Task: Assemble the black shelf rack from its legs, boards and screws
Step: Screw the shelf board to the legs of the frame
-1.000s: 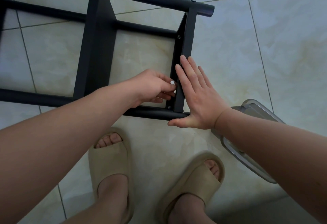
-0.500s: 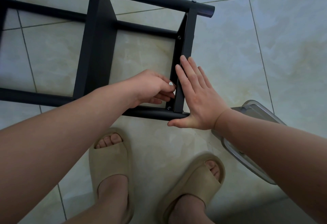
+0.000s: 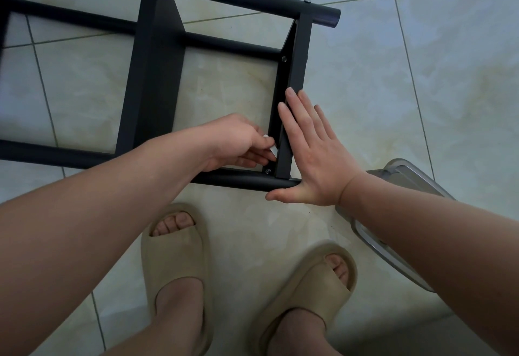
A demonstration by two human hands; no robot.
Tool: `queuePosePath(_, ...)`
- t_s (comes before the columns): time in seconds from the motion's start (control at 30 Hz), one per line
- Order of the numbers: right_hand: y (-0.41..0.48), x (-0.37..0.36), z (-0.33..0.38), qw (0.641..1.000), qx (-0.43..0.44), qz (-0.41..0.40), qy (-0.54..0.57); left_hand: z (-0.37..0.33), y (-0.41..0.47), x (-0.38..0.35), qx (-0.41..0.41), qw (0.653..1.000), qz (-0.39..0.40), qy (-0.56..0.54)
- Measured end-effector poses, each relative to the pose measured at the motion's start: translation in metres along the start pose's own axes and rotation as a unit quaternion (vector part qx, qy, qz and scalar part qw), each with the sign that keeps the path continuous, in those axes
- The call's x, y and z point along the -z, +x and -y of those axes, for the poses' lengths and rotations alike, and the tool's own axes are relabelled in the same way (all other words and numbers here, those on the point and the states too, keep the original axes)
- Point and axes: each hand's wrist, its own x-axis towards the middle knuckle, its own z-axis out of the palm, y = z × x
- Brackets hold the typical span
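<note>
The black shelf rack (image 3: 157, 74) lies on its side on the tiled floor, its tube legs running left to right. My right hand (image 3: 311, 159) presses flat with straight fingers against the outer face of the end board (image 3: 295, 74). The thumb sits at the end of the near leg (image 3: 238, 180). My left hand (image 3: 233, 139) reaches inside the frame, its fingers curled and pinched together at the board's inner face, just above a screw (image 3: 268, 171). Whatever small item it pinches is hidden by the fingers. Another screw (image 3: 284, 59) sits higher on the same board.
A grey metal-framed object (image 3: 407, 176) lies on the floor at the right, partly under my right forearm. My feet in beige sandals (image 3: 174, 257) stand just below the rack. Pale floor tiles surround the frame.
My left hand's fingertips have shifted slightly down along the end board. My right hand and the rack have stayed put.
</note>
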Motion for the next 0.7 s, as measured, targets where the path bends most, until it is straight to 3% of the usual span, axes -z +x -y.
queuePosePath(0.7,0.001,-0.005,-0.002,1.000,0.006,-0.011,-0.006,-0.001,-0.012,0.013,-0.014,0.993,0.042,0.112)
